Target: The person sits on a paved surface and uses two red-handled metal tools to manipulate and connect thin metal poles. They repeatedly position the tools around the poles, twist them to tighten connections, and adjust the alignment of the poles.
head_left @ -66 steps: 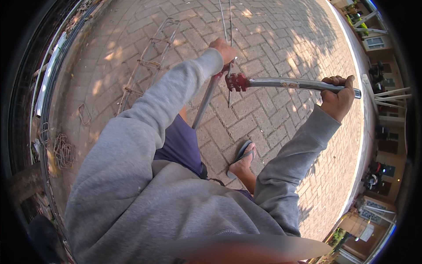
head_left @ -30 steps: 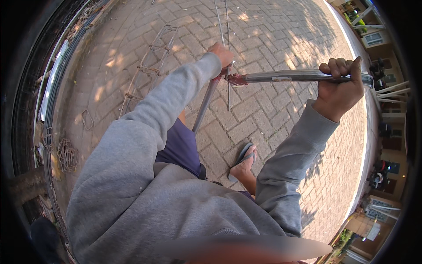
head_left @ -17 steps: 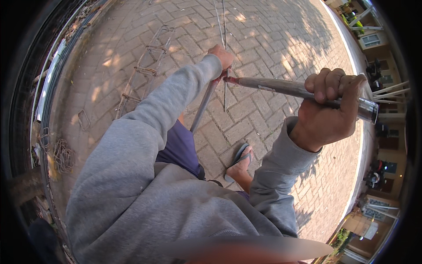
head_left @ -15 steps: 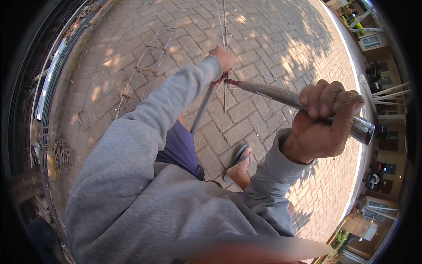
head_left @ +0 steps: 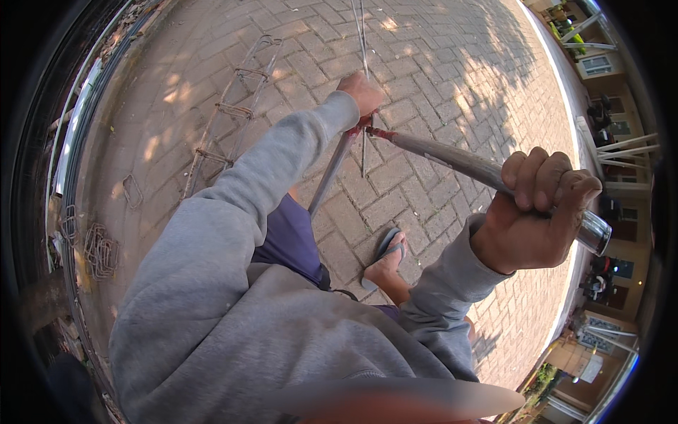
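Note:
My right hand (head_left: 537, 205) is wrapped round one long grey handle of a bolt cutter (head_left: 448, 153), near the handle's shiny end. The red head of the cutter is beside my left hand (head_left: 361, 93), which is closed round thin metal rods (head_left: 363, 39). These rods run away ahead of me, and a short length (head_left: 364, 159) shows on the near side of the cutter. The other handle (head_left: 328, 175) slopes down toward my leg, well apart from the first. The jaws are mostly hidden by my hand.
On the paving (head_left: 417, 191), left of my arm, lies a long rusty wire-and-rod frame (head_left: 222, 109). Bent wire loops (head_left: 102, 251) are piled farther left, beside a curb with long pipes. My sandalled foot (head_left: 385, 261) stands below the cutter. Buildings line the right rim.
My right hand has moved right and slightly down with its handle, so the handles stand a little wider apart. My left hand has shifted slightly right with the rods.

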Motion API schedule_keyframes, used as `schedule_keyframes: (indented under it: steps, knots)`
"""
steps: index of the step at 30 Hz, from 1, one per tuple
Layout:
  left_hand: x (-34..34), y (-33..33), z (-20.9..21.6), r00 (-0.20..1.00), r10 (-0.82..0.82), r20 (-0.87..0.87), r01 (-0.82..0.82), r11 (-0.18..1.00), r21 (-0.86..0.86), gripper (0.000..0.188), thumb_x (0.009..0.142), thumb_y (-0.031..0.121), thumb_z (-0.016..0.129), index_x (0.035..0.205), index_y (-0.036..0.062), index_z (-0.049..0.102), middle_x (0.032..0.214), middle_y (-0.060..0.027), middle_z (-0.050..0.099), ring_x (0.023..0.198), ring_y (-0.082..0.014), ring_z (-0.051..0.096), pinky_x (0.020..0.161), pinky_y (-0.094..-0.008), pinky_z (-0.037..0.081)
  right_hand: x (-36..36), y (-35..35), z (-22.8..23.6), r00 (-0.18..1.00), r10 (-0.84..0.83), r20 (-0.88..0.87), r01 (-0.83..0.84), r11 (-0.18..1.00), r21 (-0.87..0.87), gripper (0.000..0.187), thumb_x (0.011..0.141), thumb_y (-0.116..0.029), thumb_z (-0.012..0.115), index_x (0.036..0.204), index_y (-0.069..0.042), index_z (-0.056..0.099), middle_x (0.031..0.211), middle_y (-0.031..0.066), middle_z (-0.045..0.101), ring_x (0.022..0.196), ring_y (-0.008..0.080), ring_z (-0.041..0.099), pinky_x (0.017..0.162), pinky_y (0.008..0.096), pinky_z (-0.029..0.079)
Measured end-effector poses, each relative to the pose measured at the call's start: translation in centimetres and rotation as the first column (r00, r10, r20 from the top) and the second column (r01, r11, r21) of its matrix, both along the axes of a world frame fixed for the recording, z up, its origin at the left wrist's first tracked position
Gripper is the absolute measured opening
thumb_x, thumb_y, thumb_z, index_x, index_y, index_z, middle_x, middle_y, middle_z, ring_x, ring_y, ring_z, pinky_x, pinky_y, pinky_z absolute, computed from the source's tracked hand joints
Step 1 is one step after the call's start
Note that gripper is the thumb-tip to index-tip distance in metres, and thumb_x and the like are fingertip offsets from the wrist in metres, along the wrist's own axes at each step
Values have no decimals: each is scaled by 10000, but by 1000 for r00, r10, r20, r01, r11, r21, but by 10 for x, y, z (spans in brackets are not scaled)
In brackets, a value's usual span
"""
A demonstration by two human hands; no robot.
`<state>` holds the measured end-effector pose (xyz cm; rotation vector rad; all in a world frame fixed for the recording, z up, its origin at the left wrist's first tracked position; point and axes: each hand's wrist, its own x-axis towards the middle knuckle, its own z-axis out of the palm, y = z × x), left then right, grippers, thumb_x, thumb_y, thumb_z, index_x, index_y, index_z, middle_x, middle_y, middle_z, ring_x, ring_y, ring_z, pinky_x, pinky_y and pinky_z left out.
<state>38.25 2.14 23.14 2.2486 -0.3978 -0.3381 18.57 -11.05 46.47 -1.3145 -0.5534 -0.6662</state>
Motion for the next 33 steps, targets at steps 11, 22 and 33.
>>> schedule_keyframes:
  steps: [11,22,33]
  knots:
    - [-12,16,13,956,223,-193,-260,946,-196,231,811,160,691,801,-54,777,781,-228,761,696,-309,774,691,-392,615,-14,17,5,982,191,-5,-191,981,-46,419,1095,-419,528,846,-91,455,740,76,460,630,182,484,637,380,481]
    - [5,29,-21,965,13,260,-30,998,62,303,823,249,664,873,-20,794,853,-206,772,775,-339,769,759,-409,625,-27,32,60,924,297,-240,-351,908,-230,438,1122,-390,283,767,-169,413,736,40,425,673,156,408,741,380,403]
    - [-5,23,-2,958,237,-162,-266,944,-194,267,787,222,669,742,-25,759,826,-222,765,788,-337,776,764,-391,617,-56,56,38,994,102,-31,-105,989,-100,529,1164,-348,254,680,-178,385,629,23,415,590,158,400,665,378,430]
